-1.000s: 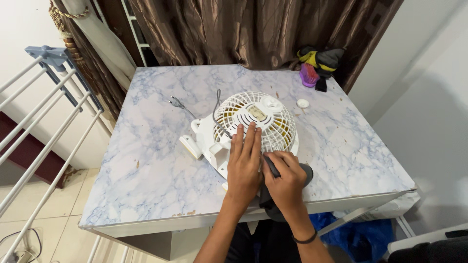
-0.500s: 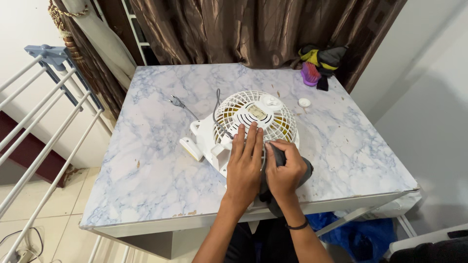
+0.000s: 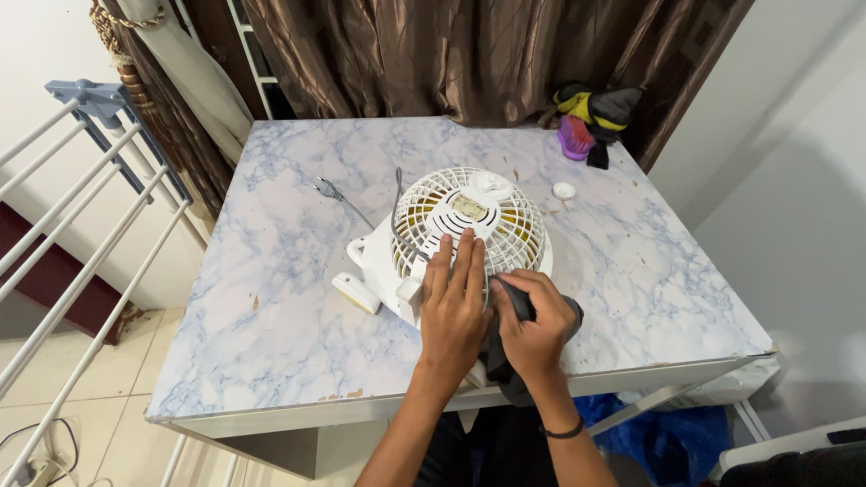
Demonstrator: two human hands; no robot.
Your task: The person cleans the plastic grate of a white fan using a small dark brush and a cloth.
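Note:
A small white box fan (image 3: pixel 469 221) lies grille-up on the marble-pattern table (image 3: pixel 289 298). Its grey cord runs left to a plug (image 3: pixel 327 190). My left hand (image 3: pixel 454 311) lies flat on the near edge of the fan's grille, fingers together and pointing away from me. My right hand (image 3: pixel 534 326) is just to its right, fingers curled around a dark grey cloth (image 3: pixel 505 365) pressed against the fan's near right rim; the cloth hangs over the table's front edge.
A small white round cap (image 3: pixel 563 190) lies right of the fan. At the far right corner sit a pink brush (image 3: pixel 574 137) and yellow-and-black gloves (image 3: pixel 600 106). Brown curtains hang behind. A white railing (image 3: pixel 81 234) stands at the left.
The fan has shifted slightly left and away. My right hand with the cloth has slid a little along the fan's near rim; my left hand stays flat on the grille.

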